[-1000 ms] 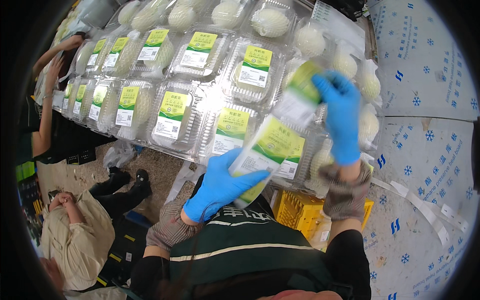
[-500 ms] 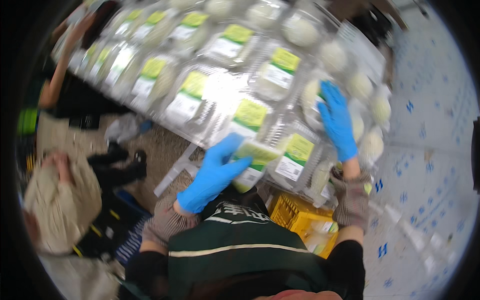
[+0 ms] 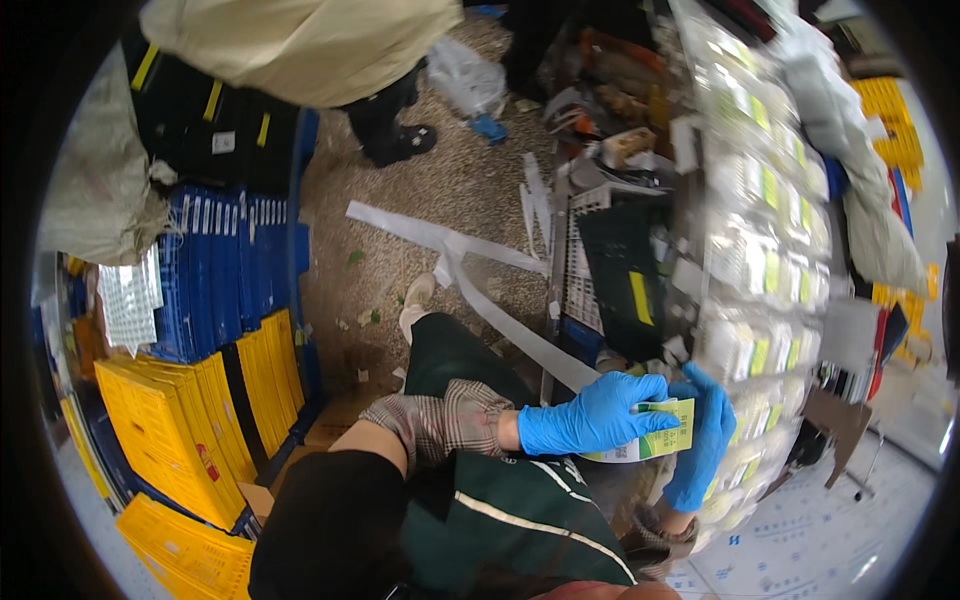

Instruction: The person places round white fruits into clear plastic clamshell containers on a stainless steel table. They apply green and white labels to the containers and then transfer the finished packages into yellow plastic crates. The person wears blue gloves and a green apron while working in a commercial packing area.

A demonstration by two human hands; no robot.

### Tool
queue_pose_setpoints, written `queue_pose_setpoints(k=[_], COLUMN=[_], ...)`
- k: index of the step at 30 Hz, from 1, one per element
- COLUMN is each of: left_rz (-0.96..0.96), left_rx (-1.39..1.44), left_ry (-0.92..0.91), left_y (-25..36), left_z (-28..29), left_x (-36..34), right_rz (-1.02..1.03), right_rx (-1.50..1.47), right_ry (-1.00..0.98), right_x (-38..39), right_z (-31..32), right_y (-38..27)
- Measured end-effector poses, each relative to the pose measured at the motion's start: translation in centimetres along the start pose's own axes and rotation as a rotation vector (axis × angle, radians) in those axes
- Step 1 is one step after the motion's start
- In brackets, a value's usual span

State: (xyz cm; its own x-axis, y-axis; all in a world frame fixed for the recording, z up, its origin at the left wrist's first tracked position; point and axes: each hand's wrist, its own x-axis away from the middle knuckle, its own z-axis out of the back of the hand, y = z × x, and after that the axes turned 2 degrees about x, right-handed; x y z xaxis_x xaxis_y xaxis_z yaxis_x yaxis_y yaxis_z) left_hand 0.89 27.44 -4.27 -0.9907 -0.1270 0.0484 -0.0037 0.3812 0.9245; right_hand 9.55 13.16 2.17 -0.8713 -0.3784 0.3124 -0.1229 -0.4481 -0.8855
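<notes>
My blue-gloved left hand (image 3: 580, 418) is closed on a small stack of printed green, yellow and white labels (image 3: 662, 422), held low in front of my body. Just right of the labels and partly behind them, my blue-gloved right hand (image 3: 703, 450) has its fingers bent inward; what they grip, if anything, is hidden. Beyond it, rows of clear plastic containers (image 3: 760, 250) with green and white labels and pale contents run along the right side.
Stacked blue crates (image 3: 215, 275) and yellow crates (image 3: 170, 420) line my left. A person in beige clothing (image 3: 300, 40) is at the top. Pale strips (image 3: 420, 225) lie across the floor (image 3: 340, 300). A cluttered metal rack (image 3: 600, 260) stands beside the containers.
The view has swung away from the table, bringing floor and crates in. My right hand has left the container it was touching and is now beside my left hand and the labels.
</notes>
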Motion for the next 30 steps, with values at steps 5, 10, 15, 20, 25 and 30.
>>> queue_pose_setpoints(k=[5,10,15,20,25,30], left_rz=[0.014,0.065,0.009,-0.022,0.026,0.037], left_rx=[0.000,0.239,0.282,0.331,0.355,0.308], left_ry=[0.153,0.482,0.638,0.589,0.549,0.551], left_y=[0.8,-0.3,-0.3,-0.5,-4.7,-9.9], left_z=[11.9,20.8,25.9,26.9,27.5,28.1], left_x=[4.9,8.9,10.8,9.9,8.7,6.9], right_rz=[0.159,0.188,0.207,0.249,0.110,0.074], right_rx=[0.212,0.240,0.379,0.721,0.892,0.473], right_ry=[-0.223,-0.391,-0.244,-0.297,-0.513,-0.483], right_x=[-8.2,-21.6,-36.1,-29.7,-23.8,-22.6], right_z=[-17.8,-30.5,-34.0,-34.3,-31.5,-29.7], right_y=[-4.6,-5.0,-12.0,-12.4,-2.3,5.2])
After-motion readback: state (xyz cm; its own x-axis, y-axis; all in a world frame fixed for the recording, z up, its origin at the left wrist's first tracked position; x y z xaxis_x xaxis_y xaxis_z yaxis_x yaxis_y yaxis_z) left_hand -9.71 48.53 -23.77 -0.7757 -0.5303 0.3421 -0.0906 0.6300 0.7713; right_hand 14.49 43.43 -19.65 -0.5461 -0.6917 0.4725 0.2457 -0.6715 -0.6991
